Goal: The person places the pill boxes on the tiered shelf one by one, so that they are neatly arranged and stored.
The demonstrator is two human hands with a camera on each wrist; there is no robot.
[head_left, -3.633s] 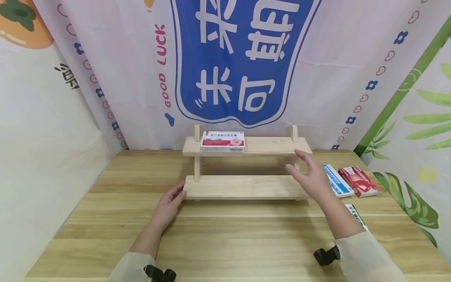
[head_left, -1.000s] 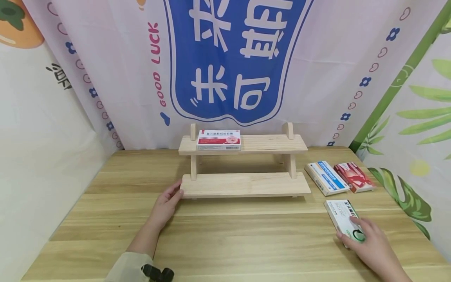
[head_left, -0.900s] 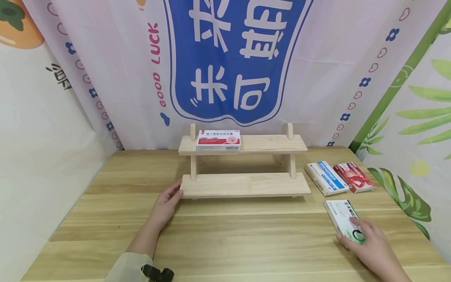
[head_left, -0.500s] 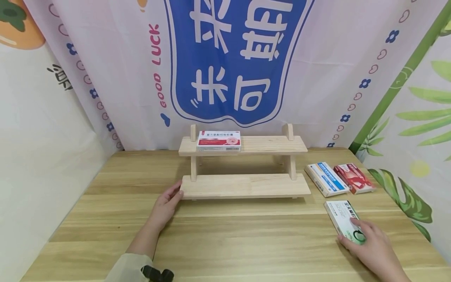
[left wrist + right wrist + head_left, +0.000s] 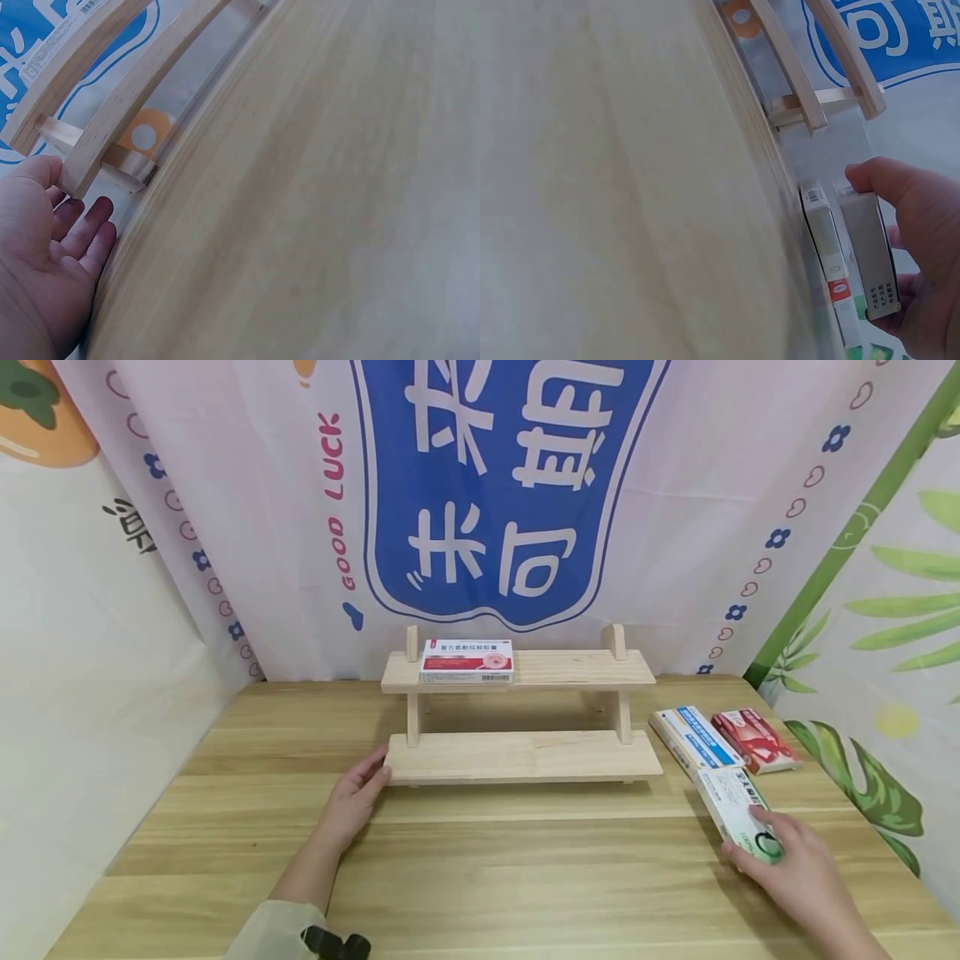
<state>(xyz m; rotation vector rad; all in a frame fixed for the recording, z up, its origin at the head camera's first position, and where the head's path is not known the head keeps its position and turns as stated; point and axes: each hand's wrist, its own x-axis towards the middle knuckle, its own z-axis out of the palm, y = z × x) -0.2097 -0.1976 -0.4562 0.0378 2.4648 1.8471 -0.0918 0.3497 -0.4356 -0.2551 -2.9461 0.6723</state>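
A two-tier wooden display shelf (image 5: 525, 756) stands on the table. My left hand (image 5: 356, 797) grips the left end of its lower board; in the left wrist view the thumb is on the board's end and the other fingers (image 5: 94, 217) are loosely bent below. My right hand (image 5: 795, 864) holds a white-and-green medicine box (image 5: 735, 802) by its sides, raised off the table. The far end of that box overlaps the near edge of a blue-and-white medicine box (image 5: 697, 737). Seen from the right wrist, the held box (image 5: 870, 247) stands apart from the table boxes.
A red-and-white medicine box (image 5: 467, 662) lies on the upper board, toward the left. A red medicine box (image 5: 753, 739) lies right of the blue-and-white one on the wooden table (image 5: 525, 877). A printed cloth (image 5: 300, 527) hangs close behind the shelf.
My right hand has come down from the shelf's right end, taken hold of the white-and-green box and just lifted it slightly forward. My left hand stays at the shelf end.
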